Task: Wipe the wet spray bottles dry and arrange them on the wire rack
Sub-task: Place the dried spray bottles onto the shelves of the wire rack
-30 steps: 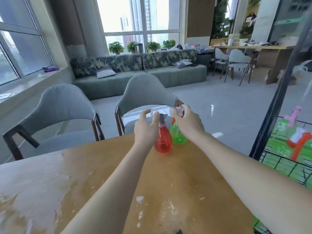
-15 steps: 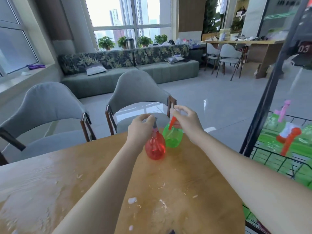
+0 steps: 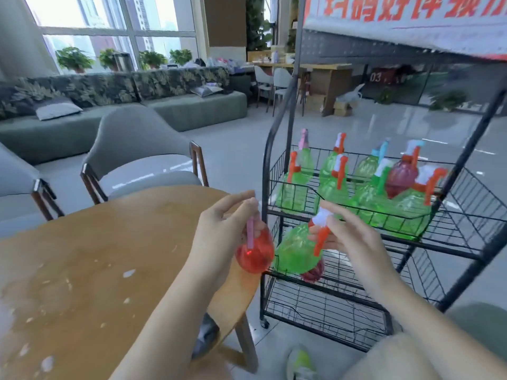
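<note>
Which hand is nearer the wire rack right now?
Right. The right hand, holding the green bottle, is in front of the wire rack; the left hand, holding the red bottle, is over the table edge.

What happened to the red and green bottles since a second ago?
Both came up off the table. The left hand holds the red bottle by its sprayer, the right hand holds the green bottle by its sprayer, and both have been carried right, toward the wire rack. Each hand kept its own bottle; the bottles on the rack stayed put.
</note>
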`<state>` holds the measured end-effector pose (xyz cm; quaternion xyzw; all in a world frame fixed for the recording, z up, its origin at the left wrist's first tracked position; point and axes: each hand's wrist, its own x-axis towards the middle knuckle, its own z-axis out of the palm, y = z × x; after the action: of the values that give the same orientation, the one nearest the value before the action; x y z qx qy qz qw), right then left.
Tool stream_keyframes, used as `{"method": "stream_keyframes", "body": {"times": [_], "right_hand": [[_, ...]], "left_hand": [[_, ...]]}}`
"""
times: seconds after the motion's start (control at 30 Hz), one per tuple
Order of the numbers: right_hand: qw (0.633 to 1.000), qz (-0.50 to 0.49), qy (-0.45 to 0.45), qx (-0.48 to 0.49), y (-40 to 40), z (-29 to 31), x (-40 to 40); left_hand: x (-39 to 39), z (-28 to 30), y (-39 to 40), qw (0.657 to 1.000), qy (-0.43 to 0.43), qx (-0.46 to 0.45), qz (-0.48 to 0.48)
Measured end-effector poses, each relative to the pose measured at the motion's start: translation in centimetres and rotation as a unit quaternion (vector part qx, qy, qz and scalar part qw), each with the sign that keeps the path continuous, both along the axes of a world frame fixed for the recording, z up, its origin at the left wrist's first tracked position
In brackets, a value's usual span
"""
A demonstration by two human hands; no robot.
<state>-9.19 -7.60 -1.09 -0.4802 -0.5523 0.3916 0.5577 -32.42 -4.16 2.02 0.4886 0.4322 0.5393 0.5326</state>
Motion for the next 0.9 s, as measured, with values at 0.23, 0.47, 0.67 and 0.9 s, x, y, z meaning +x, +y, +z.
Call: {"method": "stream_keyframes", "body": {"times": [0.23, 0.47, 0.67, 0.9], "right_hand": [[0.994, -0.104, -0.019, -0.029, -6.3, -6.7, 12.1], [0.984, -0.12, -0.107, -0.076, -5.1, -11.9, 17.3], [0.981, -0.094, -0.137, -0.102, -2.9, -15.3, 19.0], [0.971, -0.108, -0.132, -0.168, 1.6, -17.6, 19.7]], "left_hand": [[11.4, -6.7, -2.5, 0.991, -0.085, -0.046, -0.095], [18.9, -14.2, -0.7, 0.991, -0.016, -0.006, -0.129], [20.7, -18.1, 1.9, 0.989, 0.044, 0.011, -0.139], [23.1, -21.4, 6.2, 0.988, 0.053, -0.052, -0.139]]}}
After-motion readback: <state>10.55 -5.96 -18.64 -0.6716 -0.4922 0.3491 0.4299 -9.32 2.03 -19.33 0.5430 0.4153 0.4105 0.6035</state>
